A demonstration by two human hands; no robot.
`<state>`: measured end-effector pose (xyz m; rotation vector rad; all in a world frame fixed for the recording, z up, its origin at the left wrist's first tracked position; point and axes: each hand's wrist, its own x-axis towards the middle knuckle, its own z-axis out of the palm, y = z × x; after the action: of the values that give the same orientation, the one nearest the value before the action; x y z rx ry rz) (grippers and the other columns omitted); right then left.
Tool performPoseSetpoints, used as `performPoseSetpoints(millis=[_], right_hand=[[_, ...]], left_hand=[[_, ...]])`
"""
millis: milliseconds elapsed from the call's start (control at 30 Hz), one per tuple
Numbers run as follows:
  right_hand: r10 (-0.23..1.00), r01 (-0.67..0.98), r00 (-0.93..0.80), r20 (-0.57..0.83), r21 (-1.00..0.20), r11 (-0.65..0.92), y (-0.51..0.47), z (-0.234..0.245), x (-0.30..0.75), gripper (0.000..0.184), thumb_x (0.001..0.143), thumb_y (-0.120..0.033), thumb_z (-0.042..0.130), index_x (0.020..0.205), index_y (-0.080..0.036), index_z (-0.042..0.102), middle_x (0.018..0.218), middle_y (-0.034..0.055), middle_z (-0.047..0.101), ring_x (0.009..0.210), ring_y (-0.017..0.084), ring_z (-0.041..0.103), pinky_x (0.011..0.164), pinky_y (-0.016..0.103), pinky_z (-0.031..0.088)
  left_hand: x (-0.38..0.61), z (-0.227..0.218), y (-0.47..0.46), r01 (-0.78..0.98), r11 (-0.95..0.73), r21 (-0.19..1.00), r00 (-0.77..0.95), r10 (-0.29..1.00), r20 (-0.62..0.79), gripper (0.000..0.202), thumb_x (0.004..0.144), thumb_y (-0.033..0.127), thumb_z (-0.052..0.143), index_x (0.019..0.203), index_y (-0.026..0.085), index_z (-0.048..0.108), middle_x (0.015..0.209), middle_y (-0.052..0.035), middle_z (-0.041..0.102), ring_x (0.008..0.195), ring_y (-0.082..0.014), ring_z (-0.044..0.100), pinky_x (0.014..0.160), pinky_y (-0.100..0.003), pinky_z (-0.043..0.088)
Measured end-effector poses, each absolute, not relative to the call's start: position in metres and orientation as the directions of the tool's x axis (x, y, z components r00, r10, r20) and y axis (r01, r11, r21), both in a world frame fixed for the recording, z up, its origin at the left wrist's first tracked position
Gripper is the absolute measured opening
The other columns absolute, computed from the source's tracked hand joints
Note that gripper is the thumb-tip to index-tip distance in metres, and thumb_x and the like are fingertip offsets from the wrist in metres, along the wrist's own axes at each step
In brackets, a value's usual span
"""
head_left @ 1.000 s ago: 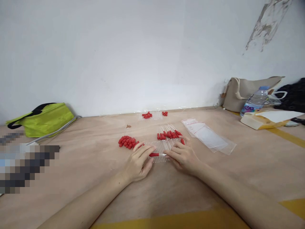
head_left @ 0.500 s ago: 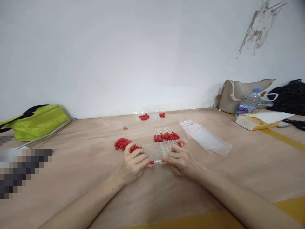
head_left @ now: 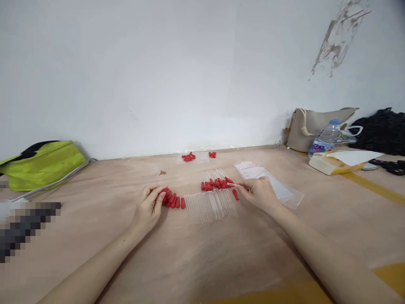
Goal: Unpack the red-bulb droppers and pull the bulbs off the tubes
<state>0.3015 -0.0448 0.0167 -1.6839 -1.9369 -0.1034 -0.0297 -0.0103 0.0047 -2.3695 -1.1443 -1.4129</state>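
Note:
A row of clear glass tubes [head_left: 211,205] lies on the tan table between my hands. My left hand [head_left: 149,206] rests at a pile of small red rubber caps [head_left: 173,200], its fingers curled onto the caps. My right hand [head_left: 258,193] has its fingers pinched on the end of a capped clear tube [head_left: 233,185]. That tube points left toward a second group of red-capped tubes [head_left: 215,183]. One loose red cap [head_left: 235,194] lies by my right thumb.
Clear zip bags [head_left: 286,194] lie right of my right hand. More red caps [head_left: 188,157] sit near the wall. A green bag [head_left: 41,163] is at far left. A beige tote [head_left: 311,126], a water bottle [head_left: 324,141], a box [head_left: 332,164] and a black bag [head_left: 384,128] are at far right.
Both hands left the front of the tube row. The left went left to the red cap pile; the right moved up and right, carrying a capped tube to the finished group.

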Motion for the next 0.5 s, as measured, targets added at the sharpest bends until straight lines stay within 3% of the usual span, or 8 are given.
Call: performPoseSetpoints(millis=[233, 367, 500], right_hand=[[0.907, 0.985, -0.096, 0.411, -0.091, 0.146, -0.050, 0.008, 0.292, 0.029, 0.083, -0.029, 0.039, 0.079, -0.023, 0.067, 0.065, 0.0031, 0.067, 0.062, 0.014, 0.058, 0.072, 0.030, 0.022], [0.909, 0.989, -0.124, 0.399, -0.028, 0.148, -0.050, 0.003, 0.287, 0.029, 0.083, -0.026, 0.037, 0.080, -0.022, 0.066, 0.072, 0.0054, 0.068, 0.067, 0.016, 0.060, 0.072, 0.032, 0.022], [0.927, 0.990, -0.117, 0.356, -0.029, 0.136, -0.053, 0.001, 0.281, 0.029, 0.082, -0.022, 0.036, 0.088, -0.022, 0.064, 0.075, 0.0059, 0.068, 0.072, 0.018, 0.061, 0.069, 0.031, 0.025]], left_hand=[[-0.031, 0.001, -0.010, 0.719, -0.630, 0.294, 0.159, 0.561, 0.813, 0.023, 0.084, 0.022, 0.045, 0.105, 0.019, 0.055, 0.096, -0.0068, 0.053, 0.091, -0.0183, 0.053, 0.080, -0.035, 0.045], [-0.031, -0.002, -0.009, 0.666, -0.587, 0.460, 0.074, 0.666, 0.742, 0.017, 0.081, 0.028, 0.050, 0.095, 0.018, 0.051, 0.084, -0.0031, 0.057, 0.077, -0.0150, 0.057, 0.068, -0.028, 0.048], [-0.029, 0.000, -0.010, 0.707, -0.537, 0.460, 0.028, 0.671, 0.741, 0.018, 0.076, 0.032, 0.057, 0.086, 0.019, 0.050, 0.076, -0.0003, 0.057, 0.067, -0.0133, 0.055, 0.063, -0.026, 0.046]])
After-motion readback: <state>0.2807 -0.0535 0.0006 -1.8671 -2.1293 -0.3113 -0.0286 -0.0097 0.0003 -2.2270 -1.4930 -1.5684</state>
